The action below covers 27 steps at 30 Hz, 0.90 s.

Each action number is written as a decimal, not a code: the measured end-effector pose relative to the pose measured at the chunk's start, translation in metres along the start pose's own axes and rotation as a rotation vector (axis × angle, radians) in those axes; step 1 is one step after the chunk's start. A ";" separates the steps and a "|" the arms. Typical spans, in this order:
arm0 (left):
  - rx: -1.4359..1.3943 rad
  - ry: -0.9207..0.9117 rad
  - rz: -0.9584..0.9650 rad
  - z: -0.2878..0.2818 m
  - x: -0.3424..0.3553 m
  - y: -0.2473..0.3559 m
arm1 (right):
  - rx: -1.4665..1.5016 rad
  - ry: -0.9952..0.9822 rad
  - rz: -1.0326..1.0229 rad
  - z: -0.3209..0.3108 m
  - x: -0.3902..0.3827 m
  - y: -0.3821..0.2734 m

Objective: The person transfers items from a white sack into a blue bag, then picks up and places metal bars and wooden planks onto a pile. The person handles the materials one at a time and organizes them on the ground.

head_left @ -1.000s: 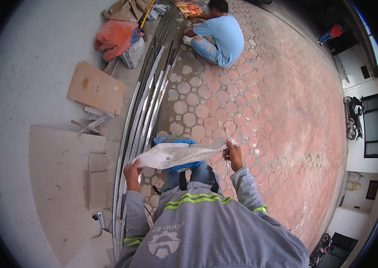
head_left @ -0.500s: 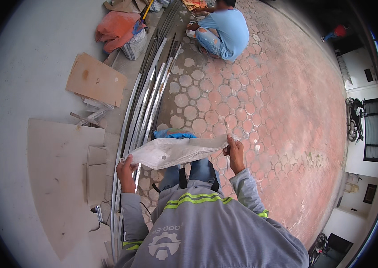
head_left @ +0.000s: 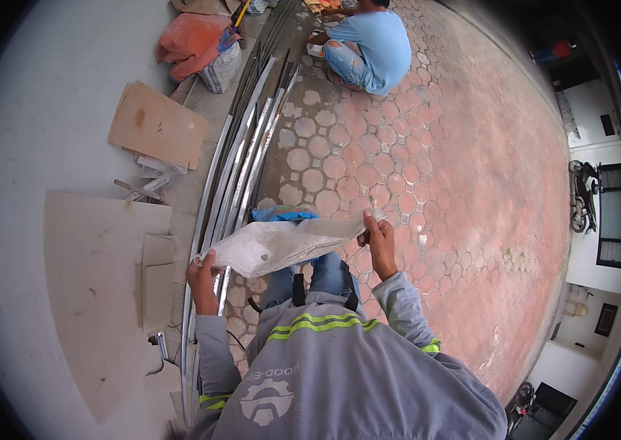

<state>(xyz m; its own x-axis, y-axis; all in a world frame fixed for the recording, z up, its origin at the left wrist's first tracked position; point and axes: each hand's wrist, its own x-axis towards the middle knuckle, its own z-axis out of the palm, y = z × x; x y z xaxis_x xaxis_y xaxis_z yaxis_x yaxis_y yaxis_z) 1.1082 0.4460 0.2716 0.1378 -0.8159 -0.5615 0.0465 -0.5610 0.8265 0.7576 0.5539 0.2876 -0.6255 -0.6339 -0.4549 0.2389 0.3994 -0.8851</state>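
Between my two hands a white woven sack (head_left: 274, 248) is stretched sideways in front of my legs, with a small hole near its middle. My left hand (head_left: 204, 279) pinches its left corner, thumb on top. The other end is gripped by my right hand (head_left: 378, 246), fingers closed around the edge. Just beyond the sack a blue printed bag (head_left: 285, 213) shows in part; the sack hides the rest of it.
Long metal bars and channels (head_left: 248, 158) lie along the left. Beside them are brown boards (head_left: 158, 126), a large panel (head_left: 105, 293) and an orange cloth heap (head_left: 191, 42). A person in light blue (head_left: 373, 48) squats ahead on the paving (head_left: 464, 183).
My right hand has shifted slightly left, and my left hand slightly left and down. The sack sags a little more between them. Its grip at both ends stays the same.
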 end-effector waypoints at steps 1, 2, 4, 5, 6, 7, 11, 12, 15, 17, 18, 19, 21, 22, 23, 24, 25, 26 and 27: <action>-0.017 -0.009 0.005 0.000 0.000 0.000 | -0.008 -0.006 -0.013 0.001 0.000 -0.001; -0.031 -0.007 -0.006 -0.001 0.000 0.001 | -0.006 -0.025 -0.044 0.001 -0.001 -0.002; -0.039 0.006 -0.011 -0.002 -0.001 0.004 | 0.014 0.007 -0.013 0.003 -0.003 -0.006; -0.025 0.019 0.004 -0.001 0.001 0.006 | 0.039 0.015 -0.047 0.005 -0.004 -0.008; -0.020 0.002 0.049 -0.001 0.001 0.007 | 0.019 0.027 -0.037 0.006 -0.004 -0.011; 0.030 0.019 0.040 -0.001 0.002 0.009 | 0.005 0.032 -0.056 0.007 -0.005 -0.013; -0.025 -0.005 0.005 -0.002 0.005 0.013 | 0.041 0.073 -0.029 0.007 -0.007 -0.019; -0.021 -0.009 0.061 -0.002 0.005 0.014 | 0.044 0.065 -0.067 0.006 -0.007 -0.020; 0.006 -0.041 0.100 -0.005 0.003 0.011 | 0.059 0.055 -0.113 -0.001 -0.005 -0.015; 0.000 -0.012 0.048 -0.008 0.002 0.008 | 0.090 0.117 -0.041 -0.008 -0.005 -0.011; -0.048 -0.053 0.100 -0.008 0.003 0.007 | 0.138 0.099 -0.105 -0.011 -0.004 -0.009; -0.022 -0.031 0.120 -0.009 0.003 0.005 | 0.117 0.103 -0.122 -0.014 -0.004 -0.007; 0.007 0.007 -0.006 -0.010 0.006 0.001 | 0.076 0.100 -0.027 -0.017 -0.002 -0.002; -0.016 0.002 0.005 -0.009 0.009 0.000 | 0.087 0.064 -0.063 -0.019 0.000 -0.001; -0.018 0.004 -0.040 -0.009 0.010 -0.001 | 0.075 0.089 -0.020 -0.020 0.003 0.001; -0.020 0.006 -0.040 -0.009 0.012 -0.002 | 0.075 0.093 0.000 -0.021 0.005 0.002; 0.003 0.009 -0.023 -0.009 0.013 -0.003 | 0.083 0.082 -0.030 -0.023 0.008 0.003; 0.005 -0.008 0.007 -0.010 0.014 -0.005 | 0.034 0.081 0.015 -0.025 0.010 0.003; 0.024 0.008 -0.026 -0.010 0.014 -0.006 | -0.007 0.061 0.023 -0.027 0.011 0.004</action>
<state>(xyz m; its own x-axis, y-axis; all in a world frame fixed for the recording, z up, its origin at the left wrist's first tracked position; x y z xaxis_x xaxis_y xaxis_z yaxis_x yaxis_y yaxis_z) 1.1194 0.4397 0.2589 0.1444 -0.8001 -0.5822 0.0267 -0.5850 0.8106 0.7317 0.5667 0.2817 -0.6639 -0.5830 -0.4684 0.2490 0.4183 -0.8735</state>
